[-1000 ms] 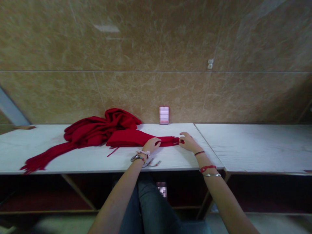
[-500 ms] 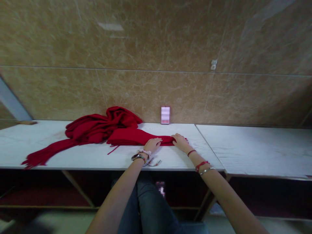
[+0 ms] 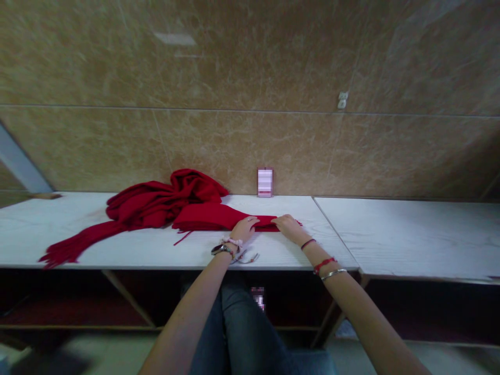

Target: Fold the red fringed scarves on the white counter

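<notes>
A red scarf (image 3: 207, 217) lies folded into a flat strip on the white tabletop, its fringe just showing past my right hand. My left hand (image 3: 245, 229) is closed on the near edge of the strip, fingers bent over the cloth. A short way to the right, my right hand (image 3: 288, 226) pinches the narrower end close to the fringe. Behind and left of the strip is a heap of the same red cloth (image 3: 144, 208), with a fringed tail stretching toward the front left. Whether heap and strip are one piece I cannot tell.
A phone-like object (image 3: 265, 182) with a blurred face stands against the tiled wall (image 3: 219, 140). The white tabletop (image 3: 398, 234) has a seam to the right of my hands. Open shelves (image 3: 78, 302) lie beneath it, and my legs are against the front.
My right hand has shifted slightly left along the strip, closer to my left hand. My left hand stays at nearly the same spot; the heap lies as before.
</notes>
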Motion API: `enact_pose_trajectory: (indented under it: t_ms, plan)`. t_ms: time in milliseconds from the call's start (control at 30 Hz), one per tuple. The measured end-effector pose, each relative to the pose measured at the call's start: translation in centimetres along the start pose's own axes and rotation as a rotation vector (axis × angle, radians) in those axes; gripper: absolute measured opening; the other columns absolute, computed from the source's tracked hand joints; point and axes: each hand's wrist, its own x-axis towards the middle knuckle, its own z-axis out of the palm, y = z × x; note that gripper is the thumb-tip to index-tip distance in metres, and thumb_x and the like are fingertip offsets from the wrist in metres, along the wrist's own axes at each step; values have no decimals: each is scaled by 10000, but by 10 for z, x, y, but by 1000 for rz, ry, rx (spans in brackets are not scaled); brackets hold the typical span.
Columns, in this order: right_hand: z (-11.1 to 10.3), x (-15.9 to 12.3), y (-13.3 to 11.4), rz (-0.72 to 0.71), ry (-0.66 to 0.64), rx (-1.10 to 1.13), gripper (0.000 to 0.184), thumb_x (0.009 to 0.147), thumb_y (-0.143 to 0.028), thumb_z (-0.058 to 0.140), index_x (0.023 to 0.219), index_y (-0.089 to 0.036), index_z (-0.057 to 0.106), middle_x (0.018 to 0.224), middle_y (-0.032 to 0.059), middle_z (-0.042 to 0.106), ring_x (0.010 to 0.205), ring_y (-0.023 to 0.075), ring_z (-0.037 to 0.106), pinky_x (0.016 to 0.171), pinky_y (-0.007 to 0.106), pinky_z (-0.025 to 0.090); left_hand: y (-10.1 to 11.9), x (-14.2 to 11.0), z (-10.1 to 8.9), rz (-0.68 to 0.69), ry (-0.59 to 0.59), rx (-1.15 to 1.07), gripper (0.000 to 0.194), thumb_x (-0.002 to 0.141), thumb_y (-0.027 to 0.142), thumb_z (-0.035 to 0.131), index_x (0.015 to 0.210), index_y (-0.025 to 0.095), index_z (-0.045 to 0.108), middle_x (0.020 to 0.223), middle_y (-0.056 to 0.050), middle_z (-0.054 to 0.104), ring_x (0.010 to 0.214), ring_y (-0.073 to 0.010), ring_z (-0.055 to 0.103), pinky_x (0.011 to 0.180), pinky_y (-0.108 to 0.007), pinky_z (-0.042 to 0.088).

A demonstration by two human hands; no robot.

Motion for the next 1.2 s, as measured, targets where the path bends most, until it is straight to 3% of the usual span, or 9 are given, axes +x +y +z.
enact_pose_trajectory:
  t_ms: [133,233,400,533,767,933,1100,1200]
  plan:
    - [-2,-7,0,-29,-1,12,312,831,-56,398,1056,-148,594,1037,105,641,942,174,581,850,292,386,-1,-1,0,-81,-53,21,438,737,12,423,1137,112,571,1268,-95,504,1166,-177,461,1038,-302,310]
    - [-4,-11,-5,-70,26,36,243,843,-133,439,1013,-138,614,1032,103,641,966,181,571,866,306,387,0,0,0,-103,-72,21,410,768,48,423,1147,114,566,1259,-105,511,1184,-192,447,1033,-337,308]
    - [-3,-11,-9,-151,101,70,274,856,-227,454,1069,-154,609,1163,106,587,1111,196,494,936,359,340,5,-1,-3,-79,-56,55,368,831,122,394,1162,137,554,1256,-102,513,1191,-203,439,1017,-389,310]
    - [-5,-12,-7,-124,55,101,269,847,-194,458,1060,-171,619,1118,94,619,1056,182,539,955,372,318,10,-5,-8,-48,-26,86,385,821,123,407,1172,203,545,1291,-70,484,1226,-197,393,1033,-430,259]
    - [-4,-17,-3,-161,1,47,329,832,-120,434,1111,-189,593,1172,100,587,1117,192,504,956,405,306,11,-13,-7,-58,-184,85,392,863,348,406,1245,285,469,1364,-56,393,1278,-256,300,1021,-529,194]
    - [-9,-32,10,-148,21,41,319,830,-157,439,1099,-191,607,1170,109,586,1115,196,504,960,402,314,15,-16,-8,-112,-142,99,372,866,375,407,1232,356,471,1365,-33,394,1286,-340,243,968,-659,84]
    - [-20,-59,36,-79,14,124,331,848,-245,432,1150,-249,568,1213,63,557,1090,187,515,914,364,378,15,-17,-8,-114,-143,72,367,877,350,392,1237,368,463,1365,-23,395,1277,-322,272,983,-632,125]
    - [-24,-71,55,25,2,134,300,815,-214,463,1082,-190,599,1082,82,624,1001,192,560,865,327,415,13,-17,-5,-107,-139,65,367,876,343,392,1235,370,464,1362,-20,400,1275,-328,276,980,-630,136]
